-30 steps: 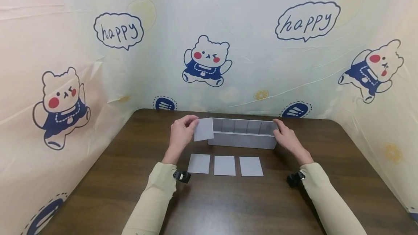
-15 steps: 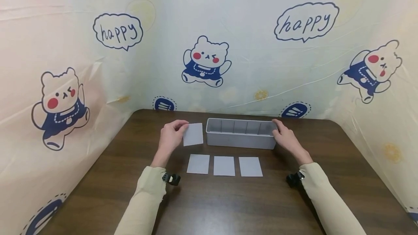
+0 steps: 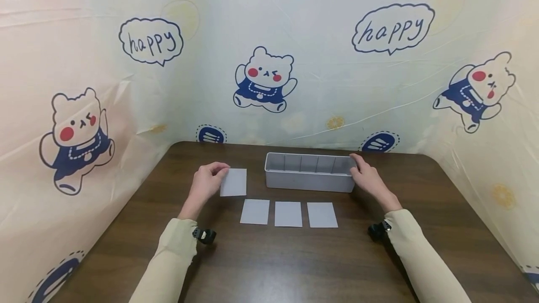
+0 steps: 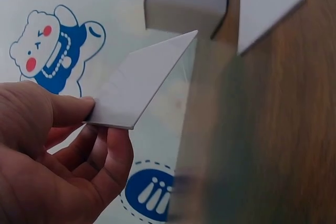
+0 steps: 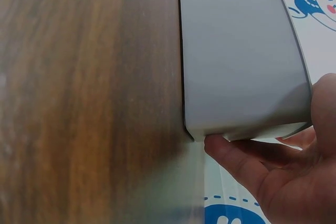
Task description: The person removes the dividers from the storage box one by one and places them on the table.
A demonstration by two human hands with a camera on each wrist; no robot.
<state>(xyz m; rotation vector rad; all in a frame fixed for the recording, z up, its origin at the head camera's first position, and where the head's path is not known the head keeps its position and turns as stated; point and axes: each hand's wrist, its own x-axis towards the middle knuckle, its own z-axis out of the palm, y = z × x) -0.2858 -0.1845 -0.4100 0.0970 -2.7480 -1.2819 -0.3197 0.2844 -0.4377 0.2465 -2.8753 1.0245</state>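
My left hand (image 3: 205, 181) pinches a thin white square card (image 3: 235, 183) by its upper left corner, left of the box. In the left wrist view the thumb lies on top of this card (image 4: 137, 83), with the fingers beneath. A long grey box (image 3: 309, 183), split by dividers into several compartments, stands at the back of the table. My right hand (image 3: 367, 179) grips its right end, thumb at the rim. Fingertips press the end wall of the grey box (image 5: 239, 51) in the right wrist view. The compartment bottoms are hidden by the front wall.
Three more white square cards lie in a row before the box: a left card (image 3: 254, 212), a middle card (image 3: 288, 214) and a right card (image 3: 322, 215). A printed curtain (image 3: 320, 83) closes off the back and sides of the brown wooden table (image 3: 294, 265).
My left hand has carried its card leftward and toward me, from against the box's left end to open table beside it. My right hand stays on the box.
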